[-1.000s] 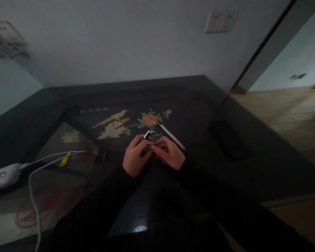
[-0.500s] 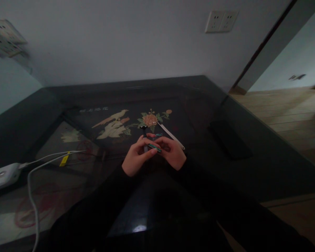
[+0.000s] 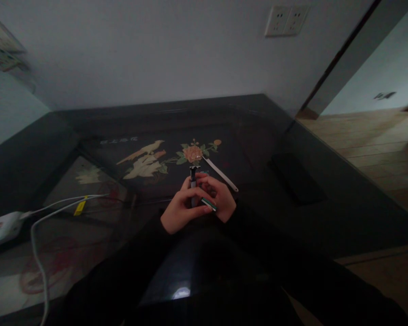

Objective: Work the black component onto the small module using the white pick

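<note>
My left hand [image 3: 181, 209] is closed around a grey-black razor [image 3: 193, 181], whose T-shaped head points up and away from me. Between the same hand's thumb and forefinger sits a small flat piece with a green edge [image 3: 209, 204], possibly a blade cartridge. My right hand [image 3: 222, 199] meets the left, its fingers curled in against the razor and the flat piece; what they grip is hidden. Just beyond the right fingertips a second small bluish-green piece [image 3: 204, 173] shows partly. A slim white stick, like a toothbrush [image 3: 221, 174], lies past the right hand.
The dark glossy table [image 3: 258, 235] carries a bird-and-flower picture [image 3: 146, 158]. A black flat object [image 3: 295, 179] lies at right. On the left are a white power strip [image 3: 3, 228], white cables [image 3: 37, 253] and a yellow tag [image 3: 80, 207]. A wall socket [image 3: 287, 21] is behind.
The razor has turned more upright and shifted slightly right. The green-edged piece has moved down and right with the left fingers. Both hands stay together; the view has shifted slightly.
</note>
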Demonstrator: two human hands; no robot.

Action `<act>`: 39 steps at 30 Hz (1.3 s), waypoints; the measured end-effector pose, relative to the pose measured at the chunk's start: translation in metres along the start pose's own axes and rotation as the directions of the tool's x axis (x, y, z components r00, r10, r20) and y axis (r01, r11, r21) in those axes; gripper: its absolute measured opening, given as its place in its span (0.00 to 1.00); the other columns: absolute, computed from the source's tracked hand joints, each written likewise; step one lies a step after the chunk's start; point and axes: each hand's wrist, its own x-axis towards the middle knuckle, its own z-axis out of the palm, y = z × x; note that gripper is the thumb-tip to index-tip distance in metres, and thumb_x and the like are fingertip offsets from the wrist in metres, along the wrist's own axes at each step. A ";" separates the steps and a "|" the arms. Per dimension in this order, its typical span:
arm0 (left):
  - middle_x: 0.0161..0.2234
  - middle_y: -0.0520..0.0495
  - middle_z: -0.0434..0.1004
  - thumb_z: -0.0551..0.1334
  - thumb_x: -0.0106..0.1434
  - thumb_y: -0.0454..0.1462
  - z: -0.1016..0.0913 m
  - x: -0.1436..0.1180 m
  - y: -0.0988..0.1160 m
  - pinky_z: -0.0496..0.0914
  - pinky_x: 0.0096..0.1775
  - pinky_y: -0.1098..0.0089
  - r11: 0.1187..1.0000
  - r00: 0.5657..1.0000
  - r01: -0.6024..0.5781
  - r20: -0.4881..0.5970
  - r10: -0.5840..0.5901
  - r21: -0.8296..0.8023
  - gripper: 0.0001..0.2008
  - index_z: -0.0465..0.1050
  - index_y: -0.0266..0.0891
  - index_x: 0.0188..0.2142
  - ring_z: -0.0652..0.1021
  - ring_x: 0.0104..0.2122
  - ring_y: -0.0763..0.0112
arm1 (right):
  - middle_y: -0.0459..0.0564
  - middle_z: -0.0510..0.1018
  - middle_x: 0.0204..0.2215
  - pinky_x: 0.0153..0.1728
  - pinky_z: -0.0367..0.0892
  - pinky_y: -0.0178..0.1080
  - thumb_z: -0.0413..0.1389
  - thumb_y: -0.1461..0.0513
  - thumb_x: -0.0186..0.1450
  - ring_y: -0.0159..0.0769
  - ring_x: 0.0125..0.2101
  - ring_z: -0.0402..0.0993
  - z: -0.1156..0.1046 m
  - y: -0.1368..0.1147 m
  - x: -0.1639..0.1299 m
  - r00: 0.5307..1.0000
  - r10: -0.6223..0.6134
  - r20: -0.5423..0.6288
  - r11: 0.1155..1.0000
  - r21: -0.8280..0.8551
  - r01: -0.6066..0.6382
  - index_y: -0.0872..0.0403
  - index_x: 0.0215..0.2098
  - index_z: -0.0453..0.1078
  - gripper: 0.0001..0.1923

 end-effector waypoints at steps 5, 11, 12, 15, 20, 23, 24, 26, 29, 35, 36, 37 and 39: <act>0.52 0.38 0.69 0.70 0.53 0.46 0.003 -0.001 0.001 0.58 0.59 0.50 0.998 0.998 -0.065 0.028 0.064 0.021 0.11 0.80 0.41 0.29 0.63 0.60 0.49 | 0.45 0.70 0.27 0.28 0.64 0.35 0.62 0.62 0.52 0.31 0.28 0.66 0.002 -0.002 0.000 1.000 0.021 -0.023 1.000 -0.011 -0.022 0.54 0.28 0.68 0.07; 0.55 0.40 0.68 0.71 0.53 0.44 -0.011 0.003 -0.011 0.67 0.53 0.53 0.989 0.978 -0.102 -0.195 0.080 -0.105 0.09 0.80 0.42 0.31 0.71 0.53 0.55 | 0.46 0.73 0.30 0.34 0.68 0.37 0.60 0.53 0.57 0.33 0.31 0.71 -0.008 -0.018 0.000 0.987 -0.012 -0.160 0.981 0.187 0.042 0.52 0.33 0.63 0.14; 0.53 0.41 0.69 0.71 0.52 0.43 -0.013 0.004 -0.013 0.67 0.53 0.54 0.987 0.965 -0.125 -0.245 0.097 -0.101 0.09 0.80 0.42 0.31 0.72 0.52 0.56 | 0.47 0.74 0.30 0.36 0.68 0.38 0.59 0.53 0.59 0.34 0.32 0.72 -0.010 -0.021 0.000 0.982 -0.033 -0.186 0.974 0.213 0.073 0.52 0.34 0.63 0.13; 0.46 0.43 0.71 0.71 0.52 0.42 -0.017 0.006 -0.014 0.64 0.55 0.56 0.979 0.923 -0.196 -0.348 0.166 -0.053 0.08 0.80 0.43 0.31 0.71 0.51 0.60 | 0.43 0.72 0.25 0.32 0.68 0.37 0.55 0.54 0.63 0.32 0.27 0.72 -0.012 -0.027 -0.002 0.990 -0.049 -0.132 0.936 0.341 0.091 0.52 0.37 0.61 0.12; 0.41 0.46 0.72 0.72 0.52 0.41 -0.017 0.007 -0.012 0.65 0.52 0.60 0.960 0.886 -0.279 -0.381 0.264 0.015 0.07 0.80 0.45 0.32 0.72 0.46 0.64 | 0.36 0.63 0.18 0.17 0.54 0.31 0.58 0.54 0.59 0.24 0.16 0.59 -0.004 -0.026 -0.004 0.991 0.063 0.118 0.867 0.485 -0.113 0.53 0.36 0.64 0.13; 0.41 0.47 0.71 0.71 0.53 0.41 -0.017 0.006 -0.013 0.65 0.51 0.61 0.956 0.872 -0.290 -0.398 0.285 0.050 0.07 0.80 0.45 0.32 0.72 0.46 0.64 | 0.34 0.58 0.15 0.14 0.42 0.29 0.61 0.52 0.56 0.21 0.13 0.48 -0.003 -0.030 -0.005 0.966 0.155 0.208 0.814 0.527 -0.244 0.54 0.33 0.66 0.16; 0.41 0.47 0.71 0.71 0.53 0.41 -0.017 0.006 -0.013 0.65 0.51 0.60 0.956 0.868 -0.287 -0.405 0.288 0.064 0.07 0.80 0.45 0.32 0.72 0.45 0.63 | 0.34 0.57 0.14 0.14 0.41 0.30 0.62 0.51 0.55 0.20 0.13 0.46 -0.003 -0.031 -0.005 0.961 0.174 0.216 0.805 0.531 -0.266 0.54 0.32 0.66 0.17; 0.40 0.46 0.72 0.71 0.53 0.42 -0.016 0.006 -0.014 0.66 0.50 0.60 0.955 0.865 -0.279 -0.407 0.294 0.099 0.08 0.80 0.44 0.32 0.72 0.45 0.63 | 0.33 0.56 0.13 0.14 0.40 0.30 0.63 0.49 0.53 0.20 0.13 0.46 -0.004 -0.033 -0.006 0.961 0.188 0.203 0.816 0.513 -0.267 0.55 0.29 0.66 0.19; 0.39 0.46 0.72 0.70 0.54 0.42 -0.016 0.006 -0.015 0.68 0.48 0.60 0.946 0.869 -0.284 -0.373 0.324 0.158 0.08 0.79 0.44 0.32 0.73 0.43 0.63 | 0.34 0.56 0.12 0.14 0.42 0.31 0.65 0.48 0.51 0.21 0.13 0.47 -0.006 -0.034 -0.006 0.972 0.169 0.160 0.878 0.424 -0.223 0.54 0.26 0.66 0.20; 0.38 0.47 0.74 0.68 0.57 0.38 -0.025 0.004 -0.010 0.68 0.43 0.63 0.814 0.862 -0.261 -0.255 0.439 0.519 0.08 0.79 0.44 0.38 0.74 0.40 0.65 | 0.38 0.61 0.15 0.20 0.50 0.34 0.62 0.50 0.55 0.25 0.18 0.54 -0.016 -0.038 -0.002 0.999 0.027 0.033 1.000 -0.002 -0.027 0.55 0.24 0.68 0.17; 0.37 0.47 0.75 0.68 0.58 0.39 -0.027 0.004 -0.010 0.68 0.42 0.62 0.758 0.856 -0.259 -0.221 0.467 0.599 0.07 0.79 0.45 0.38 0.75 0.38 0.64 | 0.39 0.62 0.16 0.21 0.51 0.34 0.61 0.50 0.55 0.26 0.18 0.54 -0.018 -0.038 -0.001 1.000 -0.003 0.017 0.997 -0.073 0.004 0.55 0.24 0.69 0.17; 0.35 0.48 0.77 0.67 0.58 0.40 -0.029 0.005 -0.011 0.67 0.42 0.62 0.699 0.850 -0.261 -0.183 0.493 0.666 0.07 0.80 0.46 0.37 0.75 0.37 0.64 | 0.39 0.62 0.16 0.22 0.52 0.34 0.61 0.50 0.55 0.26 0.19 0.55 -0.020 -0.038 0.000 1.000 -0.024 0.003 0.992 -0.124 0.024 0.55 0.23 0.69 0.16; 0.33 0.48 0.79 0.66 0.59 0.42 -0.032 0.006 -0.014 0.65 0.41 0.61 0.603 0.841 -0.267 -0.124 0.526 0.752 0.07 0.80 0.47 0.37 0.76 0.35 0.64 | 0.39 0.62 0.17 0.23 0.53 0.34 0.60 0.51 0.56 0.27 0.20 0.55 -0.023 -0.037 0.002 0.999 -0.038 -0.013 0.984 -0.177 0.035 0.55 0.23 0.68 0.16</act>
